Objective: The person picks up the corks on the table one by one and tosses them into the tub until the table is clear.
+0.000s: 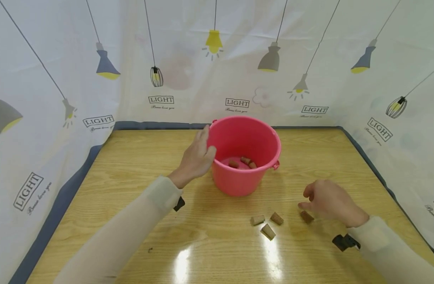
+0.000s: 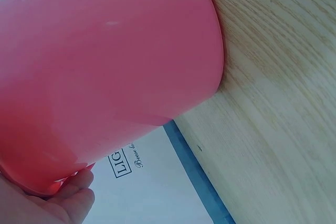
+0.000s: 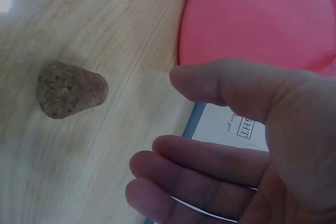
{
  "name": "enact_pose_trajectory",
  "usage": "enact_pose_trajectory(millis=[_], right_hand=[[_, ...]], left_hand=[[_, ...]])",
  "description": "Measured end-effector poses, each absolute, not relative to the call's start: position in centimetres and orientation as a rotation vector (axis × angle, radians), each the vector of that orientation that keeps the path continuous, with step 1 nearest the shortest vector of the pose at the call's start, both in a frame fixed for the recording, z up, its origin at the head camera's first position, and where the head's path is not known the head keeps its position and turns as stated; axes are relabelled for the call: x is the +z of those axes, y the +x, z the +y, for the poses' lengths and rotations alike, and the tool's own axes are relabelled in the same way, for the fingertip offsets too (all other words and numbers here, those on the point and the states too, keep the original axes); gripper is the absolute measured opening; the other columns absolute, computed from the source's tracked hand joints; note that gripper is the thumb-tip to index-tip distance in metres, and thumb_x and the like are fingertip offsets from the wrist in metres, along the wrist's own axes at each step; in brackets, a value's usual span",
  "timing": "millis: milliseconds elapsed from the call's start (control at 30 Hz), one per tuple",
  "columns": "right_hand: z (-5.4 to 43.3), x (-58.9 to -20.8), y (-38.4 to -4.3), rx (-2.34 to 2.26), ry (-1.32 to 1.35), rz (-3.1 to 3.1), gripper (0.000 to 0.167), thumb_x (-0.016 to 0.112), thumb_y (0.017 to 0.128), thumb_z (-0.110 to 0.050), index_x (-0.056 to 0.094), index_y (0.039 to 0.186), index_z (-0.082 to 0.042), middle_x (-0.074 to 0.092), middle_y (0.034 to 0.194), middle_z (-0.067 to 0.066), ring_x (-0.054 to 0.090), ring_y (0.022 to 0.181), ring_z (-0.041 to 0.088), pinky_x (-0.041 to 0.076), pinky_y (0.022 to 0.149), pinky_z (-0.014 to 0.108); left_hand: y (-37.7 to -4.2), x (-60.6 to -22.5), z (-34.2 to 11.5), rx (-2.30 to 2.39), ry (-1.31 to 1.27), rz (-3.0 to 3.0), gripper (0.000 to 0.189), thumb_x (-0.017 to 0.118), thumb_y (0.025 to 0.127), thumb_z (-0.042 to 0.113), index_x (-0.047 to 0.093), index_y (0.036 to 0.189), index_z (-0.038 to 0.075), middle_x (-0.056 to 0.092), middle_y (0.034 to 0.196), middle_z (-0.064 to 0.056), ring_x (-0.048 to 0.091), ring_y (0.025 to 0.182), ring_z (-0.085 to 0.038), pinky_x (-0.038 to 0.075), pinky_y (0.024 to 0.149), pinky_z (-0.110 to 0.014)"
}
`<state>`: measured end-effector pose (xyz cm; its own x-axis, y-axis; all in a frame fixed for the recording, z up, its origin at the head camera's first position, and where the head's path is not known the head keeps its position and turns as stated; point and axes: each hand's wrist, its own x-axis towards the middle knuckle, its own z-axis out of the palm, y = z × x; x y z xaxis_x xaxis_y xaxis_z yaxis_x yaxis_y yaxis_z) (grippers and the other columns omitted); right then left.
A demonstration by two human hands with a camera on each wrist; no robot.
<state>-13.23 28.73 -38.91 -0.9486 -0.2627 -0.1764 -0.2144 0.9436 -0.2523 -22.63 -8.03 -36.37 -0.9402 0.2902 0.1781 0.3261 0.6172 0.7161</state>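
A pink bucket [image 1: 238,181] stands upright on the table, with several corks [image 1: 246,160] at its bottom. My left hand [image 1: 197,156] holds its left rim, the thumb over the edge and the fingers along the outside near the handle lug. In the left wrist view, fingers [image 2: 79,198] bend under the rim. To the right of the bucket, my right hand [image 1: 327,199] hovers close over a single brown cork [image 1: 307,216]. Its thumb and fingers are spread apart with nothing between them; that cork [image 3: 69,90] lies beyond the fingertips in the right wrist view.
Three more corks, one pale cork [image 1: 257,220] among them, lie in a loose group in front of the bucket. The wooden table [image 1: 124,189] is shiny. White printed cloth [image 1: 188,75] with a blue edge stands at the back and both sides.
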Motion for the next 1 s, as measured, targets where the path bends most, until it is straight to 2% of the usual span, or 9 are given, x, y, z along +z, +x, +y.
enact_pose_trajectory(millis=[133,233,367,700,1000], right_hand=[[28.8,-39.4,-13.1,-0.337,-0.337,2.845,0.036,0.083,0.082,-0.035,0.077,0.096,-0.002,0.074,0.089,0.006,0.061,0.068,0.012,0.056,0.064,0.040],[28.8,-39.7,-13.0,-0.336,-0.306,2.828,0.025,0.082,0.081,-0.033,0.074,0.081,-0.010,0.067,0.073,-0.001,0.054,0.060,0.011,0.047,0.054,0.034],[28.7,-40.0,-12.8,-0.345,-0.252,2.800,0.023,0.079,0.079,-0.030,0.066,0.067,-0.016,0.055,0.059,-0.005,0.045,0.054,0.012,0.036,0.049,0.030],[28.5,-40.5,-12.6,-0.338,-0.240,2.801,0.029,0.081,0.077,-0.026,0.060,0.060,-0.017,0.045,0.054,-0.007,0.037,0.052,0.011,0.028,0.048,0.028],[28.5,-41.1,-12.3,-0.333,-0.258,2.802,0.028,0.081,0.078,-0.022,0.061,0.059,-0.017,0.052,0.055,-0.006,0.042,0.051,0.011,0.034,0.047,0.029]], left_hand=[[-22.7,-36.4,-8.0,-1.253,-0.532,-2.785,0.071,0.036,0.100,0.020,0.011,0.164,0.004,0.023,0.167,-0.011,0.039,0.144,-0.030,0.037,0.114,-0.055],[-22.7,-36.4,-8.0,-1.256,-0.532,-2.783,0.071,0.036,0.100,0.020,0.011,0.164,0.004,0.022,0.167,-0.011,0.038,0.144,-0.030,0.037,0.114,-0.055],[-22.7,-36.3,-8.0,-1.253,-0.533,-2.782,0.071,0.036,0.100,0.020,0.010,0.164,0.004,0.023,0.167,-0.011,0.039,0.144,-0.030,0.038,0.114,-0.054],[-22.7,-36.3,-8.1,-1.249,-0.527,-2.791,0.071,0.036,0.100,0.020,0.010,0.165,0.005,0.021,0.168,-0.010,0.037,0.145,-0.029,0.037,0.114,-0.054],[-22.6,-36.2,-8.0,-1.253,-0.520,-2.801,0.071,0.037,0.101,0.021,0.010,0.165,0.006,0.021,0.167,-0.009,0.037,0.144,-0.029,0.038,0.113,-0.055]])
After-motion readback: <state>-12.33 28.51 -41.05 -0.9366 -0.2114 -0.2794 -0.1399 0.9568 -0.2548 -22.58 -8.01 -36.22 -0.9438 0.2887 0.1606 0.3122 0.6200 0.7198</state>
